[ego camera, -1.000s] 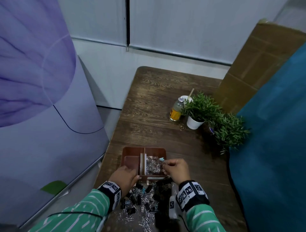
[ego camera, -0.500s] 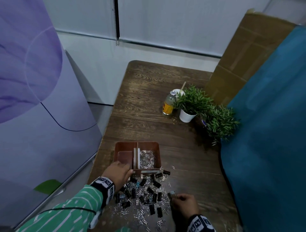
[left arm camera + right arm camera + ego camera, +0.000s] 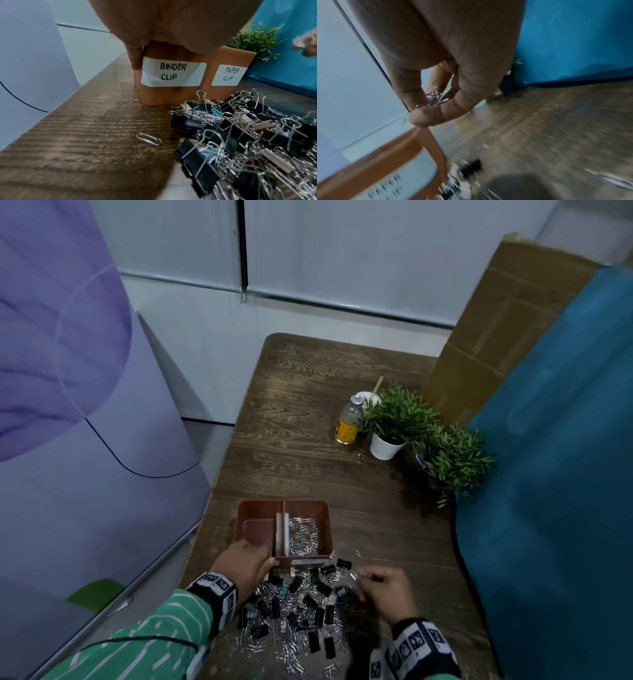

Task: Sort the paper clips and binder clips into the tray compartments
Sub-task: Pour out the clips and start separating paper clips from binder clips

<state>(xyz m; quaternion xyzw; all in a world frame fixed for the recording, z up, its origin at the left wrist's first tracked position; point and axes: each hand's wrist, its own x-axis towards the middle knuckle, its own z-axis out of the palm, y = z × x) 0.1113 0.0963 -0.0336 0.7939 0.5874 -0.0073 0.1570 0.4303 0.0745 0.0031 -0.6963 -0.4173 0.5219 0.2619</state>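
A brown tray (image 3: 239, 518) with two compartments stands on a wooden table (image 3: 308, 412), close to the person's edge of it. A white divider (image 3: 281, 534) splits the tray. The tray's right compartment holds a heap of silver paper clips (image 3: 304, 535); its left compartment shows only bare brown floor. On the tray's near wall are two white labels: "BINDER CLIP" (image 3: 173, 71) under the left compartment and "PAPER CLIP" (image 3: 229, 75) under the right.

The left hand (image 3: 245, 568) grips the tray's near left corner, with the thumb curled down the outside wall beside the binder clip label.

The right hand (image 3: 385, 590) is raised just in front of the tray's near right corner, and it is blurred in the head view. Its thumb and fingers (image 3: 435, 116) pinch a small bunch of paper clips (image 3: 434, 98).

In front of the tray, touching its near wall, lies a mixed pile of black binder clips (image 3: 310, 601) and loose silver paper clips, spreading toward the person. One paper clip (image 3: 148, 139) lies alone on the table, just left of the pile.

Well beyond the tray, toward its far right, stand a small glass bottle (image 3: 349, 424), a green plant in a white pot (image 3: 385, 446), and a second plant (image 3: 455, 460). A blue cloth (image 3: 555, 474) hangs to the right of the tray, and a cardboard sheet (image 3: 507, 337) leans behind the plants.
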